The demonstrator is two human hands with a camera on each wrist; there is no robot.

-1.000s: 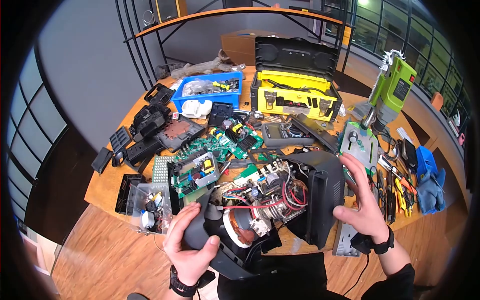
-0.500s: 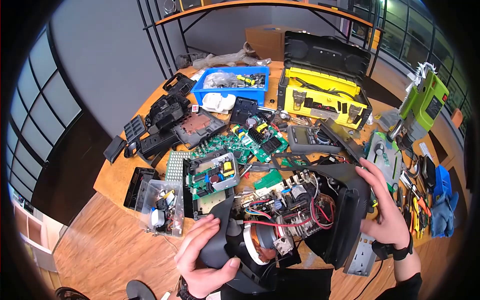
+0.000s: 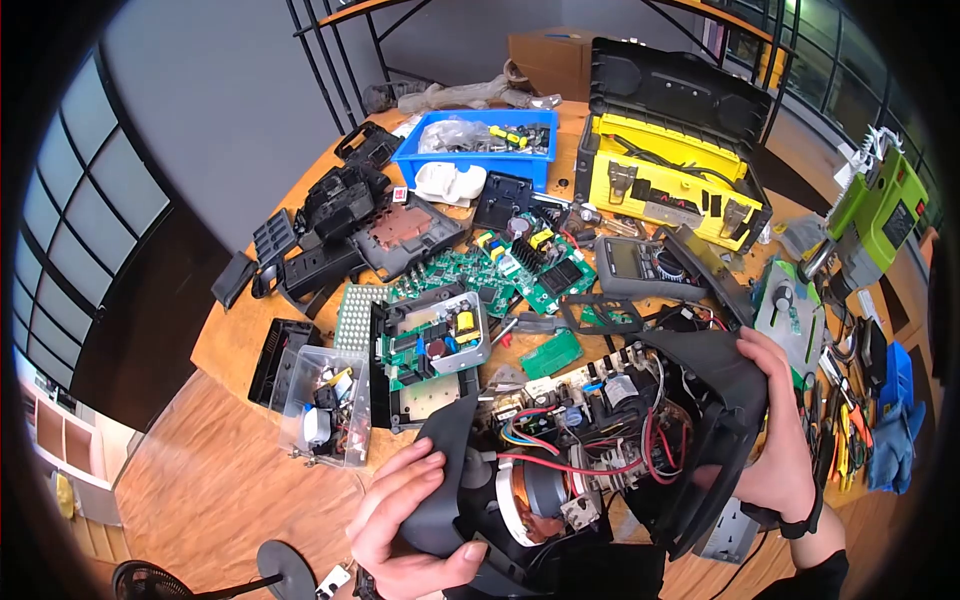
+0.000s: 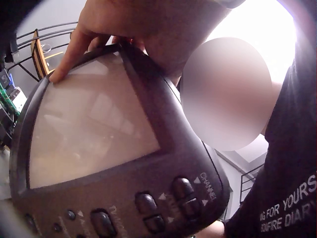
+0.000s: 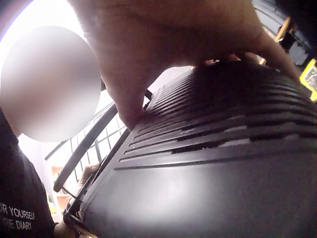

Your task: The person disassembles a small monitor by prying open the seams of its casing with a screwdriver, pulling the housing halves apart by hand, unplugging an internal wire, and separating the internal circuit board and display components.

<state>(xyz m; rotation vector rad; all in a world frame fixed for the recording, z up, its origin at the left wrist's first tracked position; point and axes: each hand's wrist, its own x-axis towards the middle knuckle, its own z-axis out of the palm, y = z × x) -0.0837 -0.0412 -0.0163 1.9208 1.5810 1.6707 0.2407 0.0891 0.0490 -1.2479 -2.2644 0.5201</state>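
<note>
A small portable CRT television stands split at the table's near edge, its circuit board, red wires and copper coil exposed between two black shells. At left, my left hand grips the front shell, thumb on the near side and fingers over the far side. The left wrist view shows that shell's pale screen and channel buttons. My right hand holds the rear shell by its outer side. Its slotted vents lie below my palm in the right wrist view.
Behind the television lie green circuit boards, a multimeter and an opened power unit. A clear bin of parts is at left. Farther back are a blue tray and a yellow toolbox; a green drill stand is at right.
The head view has shifted, moving the scene rightward in the picture. The rear shell has tilted, and my right hand has closed more firmly round it. My left hand keeps its grip.
</note>
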